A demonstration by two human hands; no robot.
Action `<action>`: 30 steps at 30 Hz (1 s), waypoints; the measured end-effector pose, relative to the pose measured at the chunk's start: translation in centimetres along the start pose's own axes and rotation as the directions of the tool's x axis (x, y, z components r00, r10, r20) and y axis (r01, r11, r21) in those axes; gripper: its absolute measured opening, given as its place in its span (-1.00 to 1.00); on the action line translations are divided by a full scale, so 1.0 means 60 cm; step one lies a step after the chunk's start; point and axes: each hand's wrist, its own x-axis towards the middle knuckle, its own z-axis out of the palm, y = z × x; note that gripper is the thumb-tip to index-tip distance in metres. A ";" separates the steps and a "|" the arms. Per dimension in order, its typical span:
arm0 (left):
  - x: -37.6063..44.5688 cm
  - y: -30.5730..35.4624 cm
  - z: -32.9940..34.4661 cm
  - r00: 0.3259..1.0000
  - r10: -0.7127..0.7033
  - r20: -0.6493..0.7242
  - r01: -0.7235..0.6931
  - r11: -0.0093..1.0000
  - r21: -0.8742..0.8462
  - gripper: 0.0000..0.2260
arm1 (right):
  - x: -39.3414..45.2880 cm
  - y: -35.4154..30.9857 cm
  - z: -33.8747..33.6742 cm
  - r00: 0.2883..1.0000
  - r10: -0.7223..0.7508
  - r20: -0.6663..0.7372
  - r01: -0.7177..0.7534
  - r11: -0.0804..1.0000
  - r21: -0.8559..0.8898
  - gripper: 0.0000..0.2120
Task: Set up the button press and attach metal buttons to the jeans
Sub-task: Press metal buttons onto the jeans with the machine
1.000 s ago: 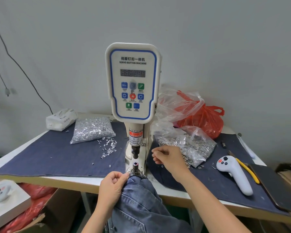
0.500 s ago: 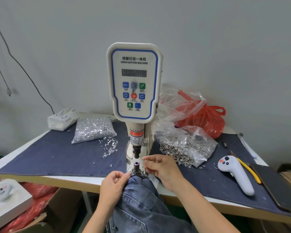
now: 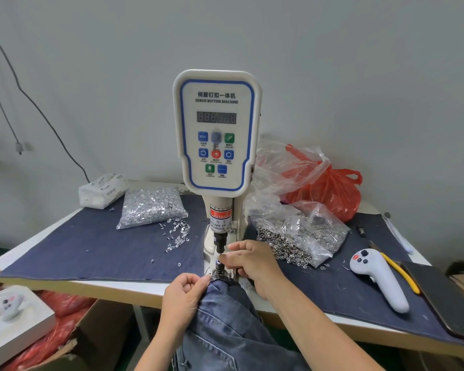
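Head view: a table covered by dark denim cloth stands against a grey wall. Left to right: rivet bag, button press, button bag, controller. The left hand pinches the jeans waistband at the table's front edge. The right hand, fingers curled, pinches at the lower die beneath the punch; whether it holds a button cannot be told. Open cloth lies left of the press.
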 end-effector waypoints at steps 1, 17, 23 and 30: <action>0.000 0.000 0.000 1.000 0.000 0.001 0.000 1.000 0.000 -0.80 | 0.002 -0.001 0.001 1.000 0.007 -0.006 -0.007 1.000 -0.019 -0.78; -0.002 0.003 0.000 1.000 -0.011 0.012 0.011 1.000 0.009 -0.79 | 0.005 -0.002 0.003 0.997 0.057 0.046 -0.061 0.995 0.085 -0.70; -0.001 0.002 0.000 1.000 -0.019 0.005 0.019 1.000 0.019 -0.80 | 0.005 -0.001 -0.001 0.998 0.043 0.055 -0.047 0.996 0.080 -0.71; -0.001 0.002 0.001 1.000 -0.011 0.004 0.011 1.000 0.024 -0.79 | 0.006 0.000 0.002 0.997 0.016 0.075 -0.026 0.992 0.125 -0.72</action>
